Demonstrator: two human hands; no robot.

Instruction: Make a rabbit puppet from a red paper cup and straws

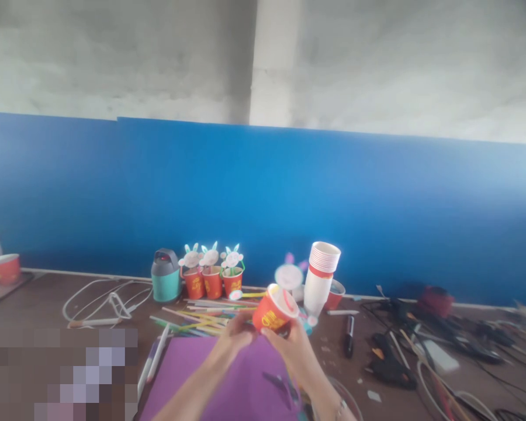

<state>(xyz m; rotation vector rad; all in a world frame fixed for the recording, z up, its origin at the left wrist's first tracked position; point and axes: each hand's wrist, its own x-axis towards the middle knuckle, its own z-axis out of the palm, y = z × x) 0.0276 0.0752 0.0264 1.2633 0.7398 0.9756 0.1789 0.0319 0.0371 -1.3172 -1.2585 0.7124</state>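
Observation:
Between both of my hands is a red paper cup [272,313] with yellow lettering, tilted above a purple sheet [193,365]. My left hand [240,328] has its fingers closed on the cup's left side. Around the right and lower side, my right hand [293,339] grips the same cup. A white rabbit-like head [289,276] with pinkish ears, blurred, shows at the cup's far rim, and a yellow strip [253,294] extends left to a small round paw. On the sheet, near my right wrist, lie dark scissors [277,381], partly hidden.
Three red cups with rabbit figures [211,282] stand by the blue partition [245,193], beside a teal device [165,280]. A tall stack of paper cups [321,278] rises behind my hands. Rightward lie a black marker [349,336], a glue gun [390,359] and tangled cables.

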